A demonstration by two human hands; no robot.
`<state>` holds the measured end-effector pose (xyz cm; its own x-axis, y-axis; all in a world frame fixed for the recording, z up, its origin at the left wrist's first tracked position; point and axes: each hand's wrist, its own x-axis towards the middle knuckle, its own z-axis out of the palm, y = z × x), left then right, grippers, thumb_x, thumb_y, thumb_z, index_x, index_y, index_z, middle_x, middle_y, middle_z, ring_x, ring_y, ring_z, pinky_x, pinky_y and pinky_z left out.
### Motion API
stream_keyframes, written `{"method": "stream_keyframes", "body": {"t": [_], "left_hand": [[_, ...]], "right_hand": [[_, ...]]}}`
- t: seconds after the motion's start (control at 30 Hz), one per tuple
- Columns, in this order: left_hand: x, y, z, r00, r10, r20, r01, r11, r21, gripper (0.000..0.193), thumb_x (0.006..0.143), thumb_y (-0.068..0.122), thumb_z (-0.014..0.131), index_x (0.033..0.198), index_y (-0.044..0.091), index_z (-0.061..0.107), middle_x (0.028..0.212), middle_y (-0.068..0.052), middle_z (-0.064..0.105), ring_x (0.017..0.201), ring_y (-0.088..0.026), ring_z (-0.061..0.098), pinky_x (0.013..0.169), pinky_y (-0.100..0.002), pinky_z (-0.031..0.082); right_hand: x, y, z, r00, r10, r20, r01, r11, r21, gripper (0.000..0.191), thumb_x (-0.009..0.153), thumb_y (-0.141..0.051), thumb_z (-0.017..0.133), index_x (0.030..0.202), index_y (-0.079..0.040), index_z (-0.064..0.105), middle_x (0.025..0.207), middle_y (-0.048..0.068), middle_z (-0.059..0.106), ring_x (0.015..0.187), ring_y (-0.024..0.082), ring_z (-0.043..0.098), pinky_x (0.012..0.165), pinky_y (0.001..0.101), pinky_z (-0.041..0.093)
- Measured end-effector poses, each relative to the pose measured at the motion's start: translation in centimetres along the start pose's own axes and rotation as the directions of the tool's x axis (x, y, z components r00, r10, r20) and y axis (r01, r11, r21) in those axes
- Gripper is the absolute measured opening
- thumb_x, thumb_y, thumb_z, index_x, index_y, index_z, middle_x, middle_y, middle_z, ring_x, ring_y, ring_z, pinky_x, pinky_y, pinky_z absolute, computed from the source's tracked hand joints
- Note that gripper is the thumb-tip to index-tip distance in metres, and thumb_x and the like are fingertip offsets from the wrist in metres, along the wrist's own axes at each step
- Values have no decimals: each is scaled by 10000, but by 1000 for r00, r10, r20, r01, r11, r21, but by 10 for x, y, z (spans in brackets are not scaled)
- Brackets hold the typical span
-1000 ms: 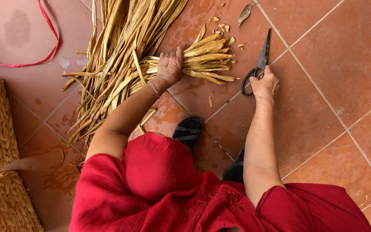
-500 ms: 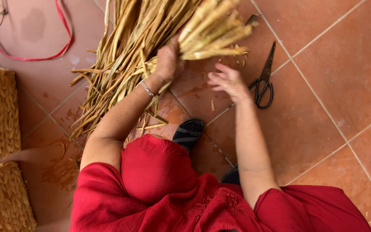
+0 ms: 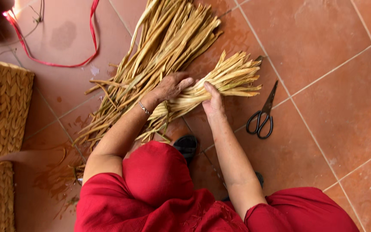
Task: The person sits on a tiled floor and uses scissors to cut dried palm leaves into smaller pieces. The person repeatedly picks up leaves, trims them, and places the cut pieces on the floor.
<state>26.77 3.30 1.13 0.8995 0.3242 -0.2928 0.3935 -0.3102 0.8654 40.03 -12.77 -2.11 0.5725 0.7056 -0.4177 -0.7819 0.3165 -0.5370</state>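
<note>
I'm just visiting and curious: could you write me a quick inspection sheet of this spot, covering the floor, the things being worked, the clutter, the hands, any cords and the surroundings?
Surface: terracotta tiled floor, damp patches near the top left.
Job's things: small bundle of pale dried plant strips, gripped by both hands; large pile of longer dried strips lying beside it.
Clutter: black-handled scissors on the floor, right of the bundle, untouched; loose scraps of strip near the person's knee.
Hands: left hand closed over the bundle; right hand pressed against it from below.
Cables: red ribbon-like cord looping across the top left.
Surroundings: woven braided baskets or mats at the left edge.
</note>
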Motion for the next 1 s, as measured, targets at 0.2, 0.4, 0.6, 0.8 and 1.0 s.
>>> {"method": "stream_keyframes", "body": {"t": [0.2, 0.4, 0.6, 0.8, 1.0], "left_hand": [[23, -41, -5, 932, -314, 178, 295, 947, 128, 987, 930, 840, 227, 1309, 58, 696, 1280, -233, 701, 1259, -377, 626, 1105, -461, 453], [15, -44, -15, 956, -242, 166, 223, 967, 126, 952, 859, 835, 286, 1333, 107, 672, 1300, -206, 681, 1248, -369, 618, 1067, -460, 470], [14, -44, -24, 961, -252, 114, 248, 968, 45, 870, 975, 771, 296, 1346, 73, 659, 1267, -232, 692, 1243, -365, 624, 1079, -453, 472], [10, -62, -22, 982, -183, 55, 179, 981, 73, 707, 1014, 657, 384, 1351, 94, 646, 1202, -217, 716, 1165, -368, 653, 1020, -450, 499], [13, -69, -15, 998, 55, -12, -50, 968, 246, 342, 974, 371, 624, 1152, 97, 727, 1096, -194, 730, 1042, -390, 678, 911, -473, 537]], "right_hand": [[-18, -43, 33, 992, -87, -90, 63, 968, -244, 501, 775, -41, 821, 1244, -27, 647, 1148, 109, 709, 1093, 245, 678, 1055, 396, 537], [-54, -177, 97, 968, -244, -67, 199, 897, -394, 409, 791, 31, 817, 1175, 17, 677, 1151, 157, 709, 1110, 253, 709, 1111, 385, 518], [-79, -284, 159, 866, -457, 204, 495, 725, -479, 416, 913, 44, 714, 1322, 67, 641, 1159, 180, 650, 1104, 343, 730, 1022, 538, 616], [-62, -298, 176, 885, -391, 253, 464, 701, -542, 409, 924, 4, 703, 1322, 63, 630, 1172, 186, 650, 1104, 350, 730, 1012, 550, 616], [-38, -253, 156, 940, -318, 121, 337, 821, -460, 405, 935, -35, 692, 1322, 59, 619, 1184, 193, 650, 1104, 357, 729, 1001, 561, 616]]}}
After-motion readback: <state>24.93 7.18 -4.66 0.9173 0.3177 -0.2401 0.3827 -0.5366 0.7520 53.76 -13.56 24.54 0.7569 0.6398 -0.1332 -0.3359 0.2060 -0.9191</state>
